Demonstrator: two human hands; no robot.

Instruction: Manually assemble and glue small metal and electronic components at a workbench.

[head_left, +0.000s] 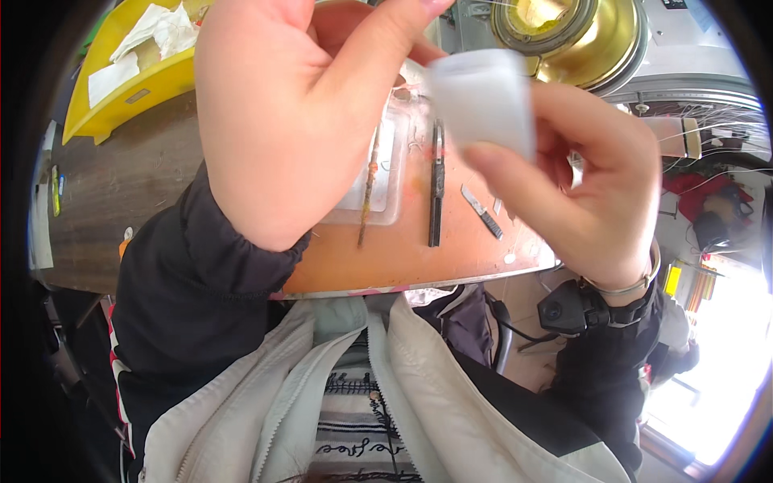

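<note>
I saw my right hand [596, 193] pinching a small white container [483, 101], contents hidden, raised above the orange tray [403, 258]. My left hand [298, 113] gripped its far side. The far-left yellow bin [153, 80] held crumpled white paper [157, 32].

A small white translucent sheet [483, 101], soft and slightly curled, is hanging raised above the orange counter [419, 249], pinched at its lower right edge and touched at its upper left corner.
</note>
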